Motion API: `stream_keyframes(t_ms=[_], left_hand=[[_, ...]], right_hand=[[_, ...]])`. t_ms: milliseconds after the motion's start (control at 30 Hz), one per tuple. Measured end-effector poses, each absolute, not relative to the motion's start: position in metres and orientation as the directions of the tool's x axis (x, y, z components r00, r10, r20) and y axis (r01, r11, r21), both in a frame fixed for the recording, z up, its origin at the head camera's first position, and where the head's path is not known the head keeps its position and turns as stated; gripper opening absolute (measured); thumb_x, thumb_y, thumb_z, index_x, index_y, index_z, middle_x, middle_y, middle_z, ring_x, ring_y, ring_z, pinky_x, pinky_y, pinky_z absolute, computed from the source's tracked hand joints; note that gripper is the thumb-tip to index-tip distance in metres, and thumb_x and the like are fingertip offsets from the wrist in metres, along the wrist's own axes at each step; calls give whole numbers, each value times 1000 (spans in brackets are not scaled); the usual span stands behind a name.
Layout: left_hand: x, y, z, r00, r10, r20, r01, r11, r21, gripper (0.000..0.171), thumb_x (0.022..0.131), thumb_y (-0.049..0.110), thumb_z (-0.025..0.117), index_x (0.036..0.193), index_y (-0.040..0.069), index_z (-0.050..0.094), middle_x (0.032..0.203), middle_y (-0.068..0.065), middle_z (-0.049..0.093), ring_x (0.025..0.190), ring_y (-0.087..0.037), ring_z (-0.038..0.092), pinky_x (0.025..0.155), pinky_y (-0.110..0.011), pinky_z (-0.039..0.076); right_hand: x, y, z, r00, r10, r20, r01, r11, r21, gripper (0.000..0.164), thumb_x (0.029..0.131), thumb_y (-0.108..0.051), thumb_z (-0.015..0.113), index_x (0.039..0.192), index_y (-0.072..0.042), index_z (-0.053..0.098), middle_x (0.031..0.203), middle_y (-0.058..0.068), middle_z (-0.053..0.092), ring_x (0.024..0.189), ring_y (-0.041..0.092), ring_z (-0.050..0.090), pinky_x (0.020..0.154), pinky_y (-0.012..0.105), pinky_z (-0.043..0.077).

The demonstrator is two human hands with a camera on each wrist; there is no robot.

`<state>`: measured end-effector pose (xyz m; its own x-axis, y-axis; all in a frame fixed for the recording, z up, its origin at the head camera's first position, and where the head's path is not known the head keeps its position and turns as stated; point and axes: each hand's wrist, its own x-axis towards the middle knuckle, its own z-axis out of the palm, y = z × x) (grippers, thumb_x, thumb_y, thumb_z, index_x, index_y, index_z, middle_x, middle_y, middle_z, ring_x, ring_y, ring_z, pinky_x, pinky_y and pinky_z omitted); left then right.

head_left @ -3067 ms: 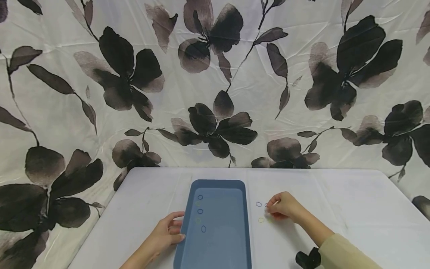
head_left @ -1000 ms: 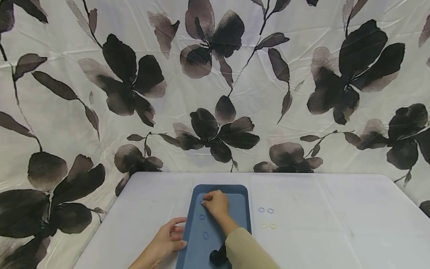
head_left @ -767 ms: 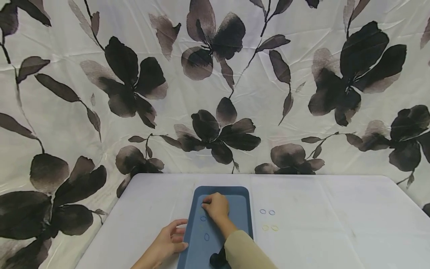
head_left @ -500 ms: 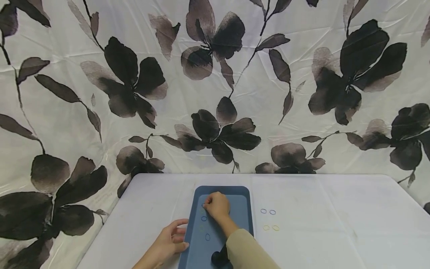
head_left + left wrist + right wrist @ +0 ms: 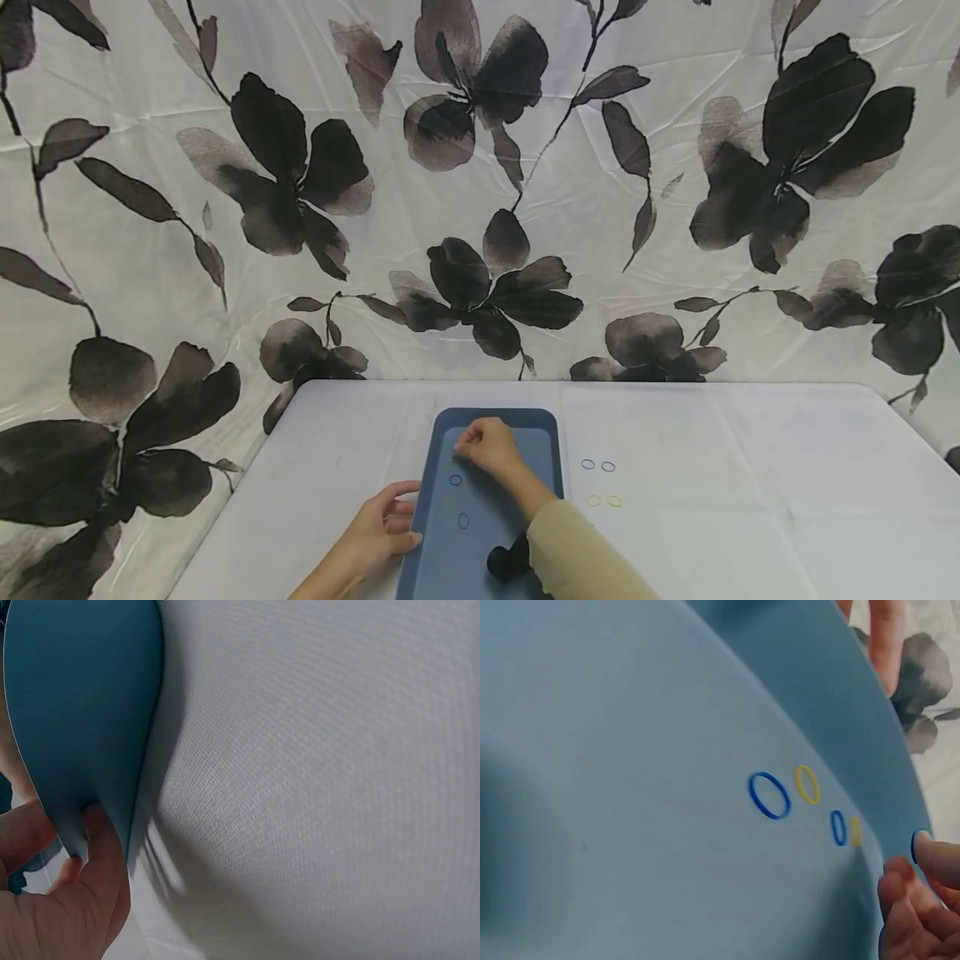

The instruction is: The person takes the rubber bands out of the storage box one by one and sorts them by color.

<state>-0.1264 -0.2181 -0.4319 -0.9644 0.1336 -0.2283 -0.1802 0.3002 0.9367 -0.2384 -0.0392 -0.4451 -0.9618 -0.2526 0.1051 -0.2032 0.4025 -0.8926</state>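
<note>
A long tray (image 5: 498,414) lies near to far on a white table (image 5: 750,500). A person's right hand (image 5: 491,447) reaches over its far left part, thumb and finger narrowed to pinch a blue ring (image 5: 913,847). That ring sits at the far end of a line of four rings (image 5: 762,773), alternately blue and yellow, running along the tray's left wall. Whether it touches the tray floor cannot be told. The left hand (image 5: 378,533) grips the left rim. Right of the tray lie two blue rings (image 5: 582,465), with two yellow rings (image 5: 609,501) nearer; the right hand is closer to both pairs.
</note>
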Motion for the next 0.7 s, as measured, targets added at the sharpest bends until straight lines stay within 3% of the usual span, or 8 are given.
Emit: stream_keyframes(t_ms=[200, 467, 700], left_hand=[[-125, -217, -432, -964, 149, -219, -169, 292, 941, 68, 72, -14, 65, 133, -11, 34, 111, -24, 54, 96, -32, 61, 76, -39, 54], [-126, -215, -434, -959, 107, -261, -216, 315, 924, 70, 71, -15, 66, 134, -9, 36, 109, -21, 54, 92, -24, 61, 74, -37, 54], [-127, -215, -431, -965, 112, -236, -193, 300, 934, 69, 71, -16, 65, 133, -11, 35, 108, -23, 52, 92, -25, 61, 74, -37, 54]], right_hand=[[-234, -34, -430, -954, -300, 0, -88, 277, -957, 7, 83, -1, 65, 79, 0, 60, 60, 10, 63, 45, 12, 54, 45, 26, 47], [-227, -19, -418, -930, -368, -15, -72, 223, -972, 6, 84, -2, 66, 83, 0, 60, 63, 10, 63, 51, 16, 59, 55, 38, 54], [-229, -6, -405, -901, -433, 8, -89, 167, -982, 7, 84, 0, 64, 86, 2, 58, 61, 9, 60, 48, 11, 55, 51, 34, 53]])
